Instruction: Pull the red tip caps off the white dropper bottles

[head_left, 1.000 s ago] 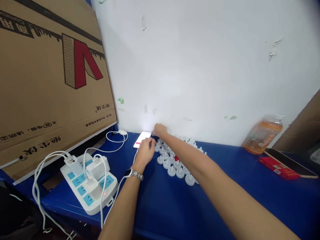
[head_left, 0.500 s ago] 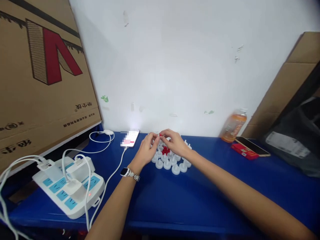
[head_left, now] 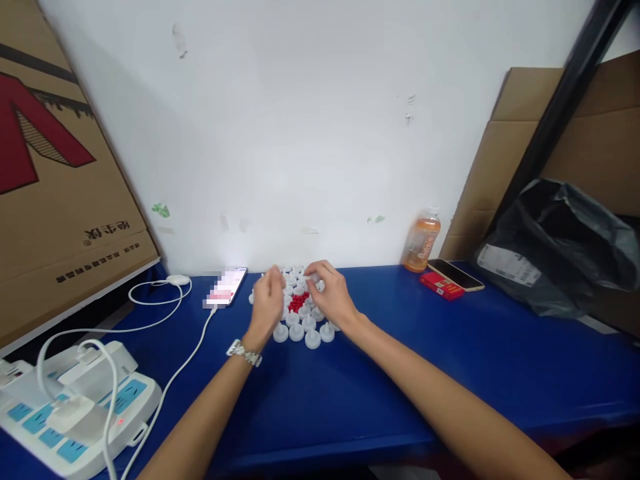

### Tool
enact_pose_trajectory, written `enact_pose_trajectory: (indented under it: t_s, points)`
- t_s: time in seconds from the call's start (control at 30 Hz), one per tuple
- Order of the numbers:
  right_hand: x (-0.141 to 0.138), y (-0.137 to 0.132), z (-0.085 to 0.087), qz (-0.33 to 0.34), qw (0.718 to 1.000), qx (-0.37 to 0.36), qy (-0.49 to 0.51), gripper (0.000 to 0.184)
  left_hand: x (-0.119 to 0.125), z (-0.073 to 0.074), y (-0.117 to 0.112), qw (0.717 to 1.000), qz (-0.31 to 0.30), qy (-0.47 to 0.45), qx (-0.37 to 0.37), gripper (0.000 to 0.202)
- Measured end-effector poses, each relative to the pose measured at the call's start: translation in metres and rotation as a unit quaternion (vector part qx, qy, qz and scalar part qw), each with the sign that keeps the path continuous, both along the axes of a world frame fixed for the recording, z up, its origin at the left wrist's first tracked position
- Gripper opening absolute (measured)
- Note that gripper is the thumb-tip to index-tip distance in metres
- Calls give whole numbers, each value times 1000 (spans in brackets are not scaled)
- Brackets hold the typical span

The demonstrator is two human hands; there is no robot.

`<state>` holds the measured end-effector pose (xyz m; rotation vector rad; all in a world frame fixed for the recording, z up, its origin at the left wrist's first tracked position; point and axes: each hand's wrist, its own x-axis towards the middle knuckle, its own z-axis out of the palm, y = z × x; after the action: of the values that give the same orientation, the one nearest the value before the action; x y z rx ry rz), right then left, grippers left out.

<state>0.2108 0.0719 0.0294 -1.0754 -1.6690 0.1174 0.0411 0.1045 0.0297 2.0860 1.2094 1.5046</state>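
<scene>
Nearest on the blue table [head_left: 400, 373], a power strip [head_left: 75, 407] sends a cable toward the phone [head_left: 227, 287]. Beyond it, white caps [head_left: 300, 330] sit packed round red bits [head_left: 299, 302], within reach of both hands. The left hand [head_left: 267, 303] is curled, its grip hidden, and the right hand [head_left: 330, 297] pinches a cap [head_left: 314, 275]. A bottle [head_left: 423, 240] stands by the wall.

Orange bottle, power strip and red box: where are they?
orange bottle [head_left: 423, 241], head view, on its label.
power strip [head_left: 125, 395], head view, on a blue socket.
red box [head_left: 440, 285], head view, on its red side.
</scene>
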Motion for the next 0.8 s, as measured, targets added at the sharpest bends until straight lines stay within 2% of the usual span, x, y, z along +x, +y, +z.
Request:
enact_pose_trajectory:
  t_s: [0.03,0.07,0.17,0.23,0.3,0.43,0.53,0.67,0.8]
  points:
    - [8,3,0,-27,999,-11,15,16,1,3,3,1000,6,-20,-15,46]
    - [16,5,0,-49,998,-26,32,14,0,6,7,1000,-9,-2,-28,46]
    - [32,8,-1,-56,993,-81,66,14,-3,10,16,988,-33,147,-12,40]
    - [35,7,-3,-38,993,-95,60,14,-5,5,19,970,-32,239,4,34]
    - [32,5,-4,-32,996,-81,35,13,-9,-2,20,959,-25,284,2,33]
    - [27,1,-3,-34,996,-75,-15,12,-17,-12,13,959,-45,278,7,38]
    - [27,-7,-1,5,994,-99,-45,12,-18,-12,5,966,-90,242,25,33]
    - [31,-20,-3,58,985,-151,-59,15,-15,-9,-2,965,-134,225,3,26]
    - [38,-32,-6,89,975,-194,-63,15,-14,-9,-4,965,-143,221,-5,27]
